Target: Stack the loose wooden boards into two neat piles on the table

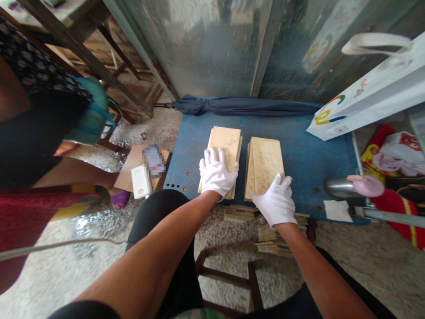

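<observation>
Two stacks of thin, pale wooden boards lie side by side on a blue table. My left hand (217, 175), in a white glove, rests on the near half of the left stack (226, 138), its fingers stretched out and the thumb at the right edge. My right hand (277, 201), gloved too, grips the near end of the top board in the right stack (266, 159), thumb on the left side and fingers curled at the right edge. The boards in that stack are slightly fanned.
A folded dark umbrella (245, 107) lies along the back of the blue table (195, 128). A white bag (358, 97), metal cup (338, 187) and folded tissue (338, 210) are at right. More boards (274, 239) are stacked below the table. Another person sits at left.
</observation>
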### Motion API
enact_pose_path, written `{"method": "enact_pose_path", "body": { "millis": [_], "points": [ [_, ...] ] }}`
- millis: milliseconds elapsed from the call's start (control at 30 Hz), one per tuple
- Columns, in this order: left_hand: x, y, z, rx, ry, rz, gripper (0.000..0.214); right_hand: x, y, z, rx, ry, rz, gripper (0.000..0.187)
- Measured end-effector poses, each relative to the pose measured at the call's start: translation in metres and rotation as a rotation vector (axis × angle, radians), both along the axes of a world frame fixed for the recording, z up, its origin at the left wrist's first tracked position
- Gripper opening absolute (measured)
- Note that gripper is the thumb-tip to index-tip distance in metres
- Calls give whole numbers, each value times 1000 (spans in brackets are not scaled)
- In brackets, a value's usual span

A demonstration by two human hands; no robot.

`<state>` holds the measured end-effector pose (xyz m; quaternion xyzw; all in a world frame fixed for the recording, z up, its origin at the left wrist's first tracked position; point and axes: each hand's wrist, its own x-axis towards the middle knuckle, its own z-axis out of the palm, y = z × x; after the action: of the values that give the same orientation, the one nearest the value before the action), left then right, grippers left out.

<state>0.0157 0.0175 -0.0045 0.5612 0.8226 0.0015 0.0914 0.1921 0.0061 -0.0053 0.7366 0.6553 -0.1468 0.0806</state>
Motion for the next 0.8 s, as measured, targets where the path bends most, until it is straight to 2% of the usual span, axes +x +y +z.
{"method": "enact_pose_path", "body": {
  "millis": [200, 367, 467, 567, 667, 733, 800],
  "points": [
    [-1, 0, 1, -14, 7, -3, 82, 9, -6, 9, -79, 53, -70, 113],
    [-1, -1, 3, -19, 23, -7, 79, 20, 16, 9, -120, 224, -181, 109],
    [-1, -1, 5, -13, 20, -9, 78, 36, 35, -6, -115, 390, -324, 97],
    [0, 0, 7, -12, 3, 4, 77, 53, 50, -30, -78, 733, -463, 78],
    [0, 2, 9, -14, -11, 14, 79, 59, 60, -49, 37, 1038, -652, 61],
    [0, 2, 9, -12, -12, 17, 80, 56, 65, -55, 117, 1111, -748, 53],
    [1, 3, 10, -11, -12, 18, 80, 52, 67, -56, 147, 1102, -777, 50]
  ]
}}
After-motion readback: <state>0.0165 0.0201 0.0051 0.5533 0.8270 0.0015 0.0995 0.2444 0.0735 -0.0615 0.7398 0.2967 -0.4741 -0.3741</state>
